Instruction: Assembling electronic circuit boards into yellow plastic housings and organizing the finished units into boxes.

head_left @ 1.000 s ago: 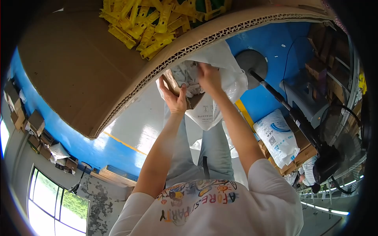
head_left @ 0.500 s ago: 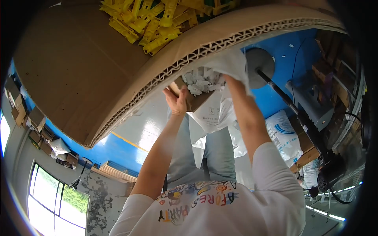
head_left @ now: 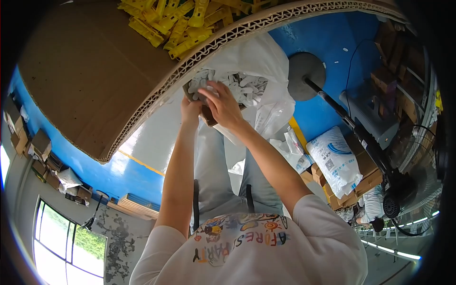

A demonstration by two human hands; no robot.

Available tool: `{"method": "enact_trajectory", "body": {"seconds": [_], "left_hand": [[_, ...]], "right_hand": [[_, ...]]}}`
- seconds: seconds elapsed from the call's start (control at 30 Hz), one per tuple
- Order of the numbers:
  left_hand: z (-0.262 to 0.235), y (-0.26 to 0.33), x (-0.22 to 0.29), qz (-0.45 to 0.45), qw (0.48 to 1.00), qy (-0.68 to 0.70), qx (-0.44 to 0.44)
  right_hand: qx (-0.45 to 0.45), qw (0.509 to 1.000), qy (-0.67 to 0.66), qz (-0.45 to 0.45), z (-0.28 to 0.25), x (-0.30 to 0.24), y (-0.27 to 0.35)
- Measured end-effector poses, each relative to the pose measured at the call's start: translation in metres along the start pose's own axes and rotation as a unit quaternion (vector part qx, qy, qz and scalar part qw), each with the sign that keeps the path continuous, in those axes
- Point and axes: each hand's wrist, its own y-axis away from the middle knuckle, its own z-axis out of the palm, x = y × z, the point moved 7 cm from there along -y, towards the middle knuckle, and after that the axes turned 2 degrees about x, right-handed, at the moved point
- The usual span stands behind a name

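Note:
My left hand [head_left: 191,110] is closed on the near left side of a small cardboard box [head_left: 207,116]. Small white plastic pieces [head_left: 202,78] fill this box. Over them lies my right hand [head_left: 224,105], fingers apart and touching the pieces at the box's left end. Just beyond, to the right, an open white plastic bag [head_left: 278,95] holds more such pieces [head_left: 251,85]. My right palm and wrist partly hide the box.
A large cardboard carton [head_left: 104,80] with yellow plastic parts [head_left: 180,21] reaches across the far side. On the right are a round-based stand fan [head_left: 308,73], a stuffed white sack [head_left: 334,161] and brown cartons [head_left: 384,80]. A person in white [head_left: 373,209] is at far right.
My right hand has come out of the white bag and moved left over the box. The box and my left hand have shifted left. More of the bag's opening shows.

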Motion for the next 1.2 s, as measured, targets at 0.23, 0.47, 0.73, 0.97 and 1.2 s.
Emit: {"method": "enact_trajectory", "body": {"seconds": [0.23, 0.47, 0.73, 0.97, 1.2], "left_hand": [[-0.035, -0.023, -0.032, -0.013, 0.993, 0.112, 0.024], [0.003, -0.027, -0.056, -0.075, 0.991, 0.107, -0.031], [0.015, -0.002, -0.036, -0.067, 0.979, 0.192, -0.021], [-0.032, 0.004, -0.056, -0.017, 0.928, 0.324, 0.183], [-0.019, 0.058, -0.009, 0.055, 0.949, 0.218, 0.223]], "right_hand": [[0.189, 0.977, 0.060, 0.075, -0.075, 0.049, 0.008], [0.089, 0.985, 0.046, 0.140, -0.016, 0.096, -0.012], [0.135, 0.986, 0.010, 0.101, -0.037, 0.112, -0.030], [-0.019, 0.903, 0.428, 0.010, -0.067, 0.130, -0.087], [-0.158, 0.947, 0.265, 0.090, -0.026, 0.175, -0.010]]}}
